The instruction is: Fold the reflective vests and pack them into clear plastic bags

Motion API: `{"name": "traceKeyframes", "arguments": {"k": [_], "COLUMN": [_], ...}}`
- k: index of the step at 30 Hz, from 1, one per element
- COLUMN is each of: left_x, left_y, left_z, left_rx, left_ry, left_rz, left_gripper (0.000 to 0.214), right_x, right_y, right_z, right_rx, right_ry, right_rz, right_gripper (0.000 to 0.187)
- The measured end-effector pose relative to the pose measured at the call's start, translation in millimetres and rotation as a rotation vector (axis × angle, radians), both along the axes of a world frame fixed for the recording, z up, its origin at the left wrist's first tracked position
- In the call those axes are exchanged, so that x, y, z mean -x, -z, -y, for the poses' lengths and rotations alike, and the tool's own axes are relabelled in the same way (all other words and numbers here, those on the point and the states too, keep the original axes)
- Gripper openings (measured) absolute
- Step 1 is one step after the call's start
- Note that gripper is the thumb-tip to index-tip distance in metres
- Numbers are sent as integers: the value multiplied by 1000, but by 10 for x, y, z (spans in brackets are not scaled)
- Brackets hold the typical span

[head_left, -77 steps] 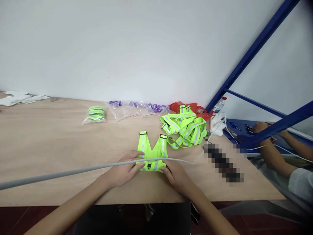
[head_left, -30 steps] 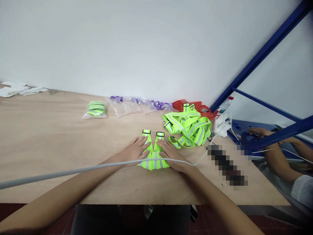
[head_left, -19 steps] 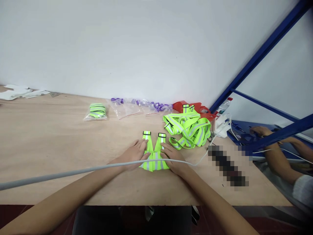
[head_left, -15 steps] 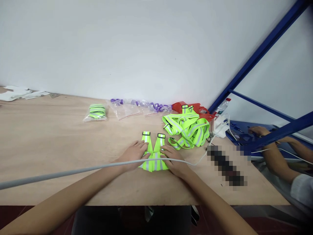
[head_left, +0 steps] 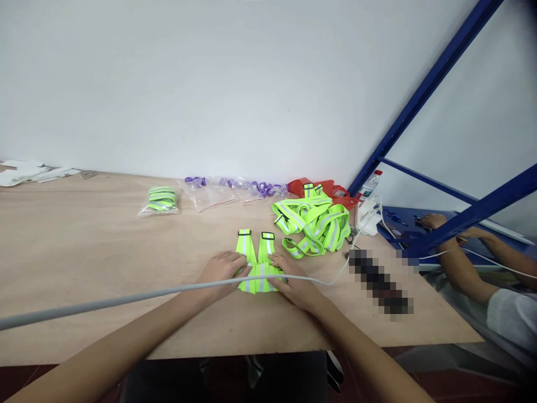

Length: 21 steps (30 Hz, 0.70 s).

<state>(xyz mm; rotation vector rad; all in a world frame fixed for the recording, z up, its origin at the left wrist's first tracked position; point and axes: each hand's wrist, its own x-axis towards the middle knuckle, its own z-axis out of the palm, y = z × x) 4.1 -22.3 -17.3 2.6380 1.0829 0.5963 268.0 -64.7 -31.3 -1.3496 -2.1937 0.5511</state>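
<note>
A folded yellow-green reflective strap vest [head_left: 260, 271] lies flat on the wooden table, with silver stripes and two black slide buckles at its far end. My left hand [head_left: 222, 275] grips its left edge, fingers on top and thumb toward the near side. On the opposite edge, my right hand [head_left: 297, 282] holds the folded straps the same way. A grey cable [head_left: 176, 289] crosses the view in front of both hands and the vest. The parts of the straps under my fingers are hidden.
Loose reflective straps [head_left: 312, 221] are heaped to the right, before a red bag [head_left: 300, 186]. Clear bags [head_left: 210, 196] with purple rolls lie by the wall. A bagged strap bundle [head_left: 161, 200] sits left. Beyond the blue frame [head_left: 423, 95], another person's hand [head_left: 434, 221] handles something.
Both hands have drawn slightly inward, and the folded vest's near part looks a little narrower. The whole view has shifted slightly. At right, the other person's hands have moved a little.
</note>
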Motion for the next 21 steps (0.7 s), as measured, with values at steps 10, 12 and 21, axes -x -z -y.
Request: {"name": "traceKeyframes", "arguments": {"k": [10, 12, 21], "left_x": [174, 188, 196], "left_y": [-4, -4, -115], "left_z": [91, 81, 46], "left_rx": [109, 141, 185], "left_ry": [114, 129, 144], "left_rz": [-56, -58, -119], "left_gripper": [58, 66, 51], "right_x": [-129, -101, 0], "right_y": [-102, -107, -132], "right_z": [-29, -9, 14], "right_rx": [151, 143, 17], "right_ry": [-128, -128, -155], "right_rz": [196, 216, 149], "right_gripper": [116, 116, 66]}}
